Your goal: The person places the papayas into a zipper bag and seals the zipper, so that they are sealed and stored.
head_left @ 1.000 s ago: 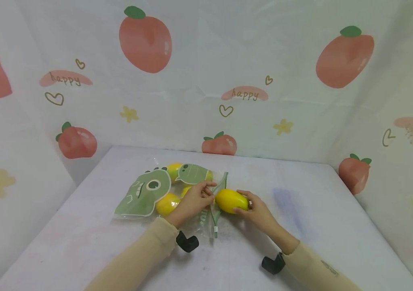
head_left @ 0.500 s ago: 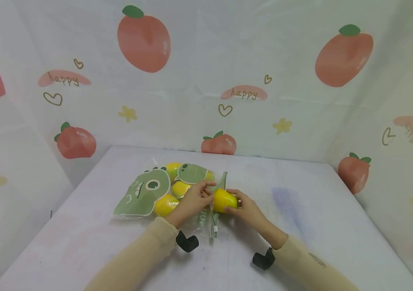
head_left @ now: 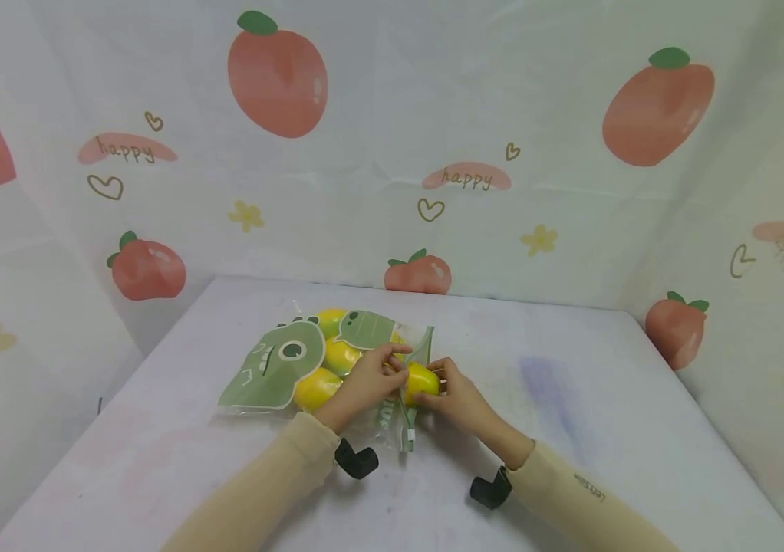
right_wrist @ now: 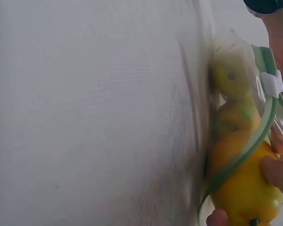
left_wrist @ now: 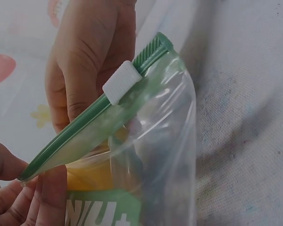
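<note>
A clear zip bag with green dinosaur prints lies on the table, and several yellow fruits show through it. My left hand pinches the green zip edge at the bag's mouth; in the left wrist view its thumb is against that edge. My right hand grips a yellow oval fruit with a small green stem spot, partly inside the open mouth. Seen from the right wrist, this fruit lies behind the green zip strip. A white slider sits near one end of the zip.
The white table extends on both sides of the bag. Behind it hangs a cloth printed with red fruits. Black wrist cameras sit close to the table below each hand.
My right hand has moved left, carrying the fruit from outside the bag's mouth partly into it. Fruits in the bag have shifted slightly. My left hand stays at the zip edge.
</note>
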The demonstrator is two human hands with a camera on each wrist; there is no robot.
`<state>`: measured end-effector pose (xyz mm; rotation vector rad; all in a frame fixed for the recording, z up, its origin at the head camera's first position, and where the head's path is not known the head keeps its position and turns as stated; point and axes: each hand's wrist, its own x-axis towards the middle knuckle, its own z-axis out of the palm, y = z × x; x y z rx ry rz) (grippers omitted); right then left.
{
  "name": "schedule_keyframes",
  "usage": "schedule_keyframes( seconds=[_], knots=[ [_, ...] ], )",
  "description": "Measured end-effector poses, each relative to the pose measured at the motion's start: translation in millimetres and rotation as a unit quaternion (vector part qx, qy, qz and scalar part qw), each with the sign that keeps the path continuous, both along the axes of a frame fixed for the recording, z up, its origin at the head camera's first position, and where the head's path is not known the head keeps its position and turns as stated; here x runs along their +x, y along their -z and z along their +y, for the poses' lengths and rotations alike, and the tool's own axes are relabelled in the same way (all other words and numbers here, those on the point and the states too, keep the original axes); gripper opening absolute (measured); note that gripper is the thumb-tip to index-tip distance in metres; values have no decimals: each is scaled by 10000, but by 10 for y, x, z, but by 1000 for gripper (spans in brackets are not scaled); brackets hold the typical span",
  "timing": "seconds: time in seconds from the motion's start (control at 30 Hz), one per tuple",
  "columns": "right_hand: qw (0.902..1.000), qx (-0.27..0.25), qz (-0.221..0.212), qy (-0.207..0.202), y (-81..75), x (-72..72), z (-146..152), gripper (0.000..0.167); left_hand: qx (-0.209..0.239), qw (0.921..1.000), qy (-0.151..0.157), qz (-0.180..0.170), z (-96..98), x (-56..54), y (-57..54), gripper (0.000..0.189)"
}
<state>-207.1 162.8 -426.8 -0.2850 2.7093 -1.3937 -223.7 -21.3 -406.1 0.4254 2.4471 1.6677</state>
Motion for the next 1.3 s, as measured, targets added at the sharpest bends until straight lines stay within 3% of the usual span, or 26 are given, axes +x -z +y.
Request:
schedule_keyframes(
  seconds=[0.3,0.57,0.87,1.3],
  knots=[
    [9998,-134,-146,58,-10,20,52,49,6,10000,-2,-26,-9,-1,2,39],
    [9994,279,197,54,-18,-12,51,48,75,9999,55,-105,-12,29,-26,40],
    [9989,-388,67,240,-17,-44,14,36,216,9997,64,-48,1,6,1,39],
    [9992,-265,242,200,-33,-98,-32,31,93,9999,41,35,11,25,-31,40]
  ],
)
